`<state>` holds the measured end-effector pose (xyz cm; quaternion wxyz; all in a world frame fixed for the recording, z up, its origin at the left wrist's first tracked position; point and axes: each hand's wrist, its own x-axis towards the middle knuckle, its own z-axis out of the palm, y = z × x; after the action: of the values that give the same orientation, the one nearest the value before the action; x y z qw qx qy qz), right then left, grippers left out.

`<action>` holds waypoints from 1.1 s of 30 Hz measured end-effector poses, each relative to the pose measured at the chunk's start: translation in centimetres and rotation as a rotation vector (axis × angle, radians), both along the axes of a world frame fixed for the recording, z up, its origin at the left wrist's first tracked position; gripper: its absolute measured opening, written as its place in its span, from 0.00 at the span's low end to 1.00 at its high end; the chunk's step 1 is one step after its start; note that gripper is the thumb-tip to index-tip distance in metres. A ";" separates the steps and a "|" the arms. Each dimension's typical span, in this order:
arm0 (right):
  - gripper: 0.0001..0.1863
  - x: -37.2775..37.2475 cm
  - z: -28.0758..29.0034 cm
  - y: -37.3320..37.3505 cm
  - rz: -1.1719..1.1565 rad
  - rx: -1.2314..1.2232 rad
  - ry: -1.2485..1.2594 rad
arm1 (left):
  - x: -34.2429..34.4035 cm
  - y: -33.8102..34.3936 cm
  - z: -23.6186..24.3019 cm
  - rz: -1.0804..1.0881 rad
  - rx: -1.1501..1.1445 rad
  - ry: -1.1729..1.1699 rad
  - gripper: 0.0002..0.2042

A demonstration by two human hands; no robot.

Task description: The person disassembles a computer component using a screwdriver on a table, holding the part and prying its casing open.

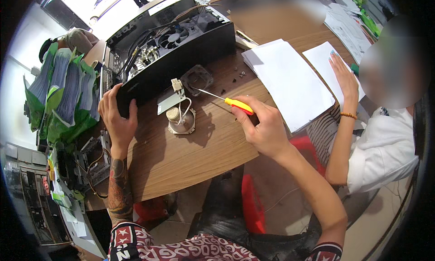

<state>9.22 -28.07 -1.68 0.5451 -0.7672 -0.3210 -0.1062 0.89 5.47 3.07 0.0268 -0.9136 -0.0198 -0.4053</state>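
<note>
An opened black computer case [195, 43] lies on the wooden table, showing a fan [173, 37] and bundled cables inside. My left hand [118, 113] grips its near left corner, fingers on the outer side and thumb on the front panel. In my right hand [263, 125] is a screwdriver [239, 105] with a yellow and red handle. Its thin shaft points left, with the tip by a dark square bracket [197, 79]. Between my hands stands a lamp bulb [182, 121] with white wires and a white connector [176, 85], beside a flat pale plate [170, 102].
Loose screws [242, 74] lie right of the bracket. A stack of white paper [285, 75] sits farther right, where a co-worker's hand [343, 77] rests on another sheet. Green-covered paper bundles [63, 86] and a metal drive-like unit [94, 159] are at left. A red stool [252, 204] stands below.
</note>
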 end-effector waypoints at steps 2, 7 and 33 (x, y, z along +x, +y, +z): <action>0.12 -0.1 0.3 -0.2 -0.004 0.003 0.036 | 0.2 -0.2 -0.2 -0.007 -0.008 -0.004 0.25; 0.12 -0.1 0.2 -0.5 -0.028 -0.027 0.067 | 0.5 -0.3 -0.4 -0.011 -0.012 -0.003 0.26; 0.13 -0.2 -0.8 0.9 -0.051 0.004 0.060 | 0.4 4.4 -2.2 0.023 -0.007 0.055 0.22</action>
<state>9.05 -27.20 -2.46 0.5529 -0.7770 -0.2847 -0.0979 1.32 9.83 0.85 0.0285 -0.9242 -0.0309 -0.3795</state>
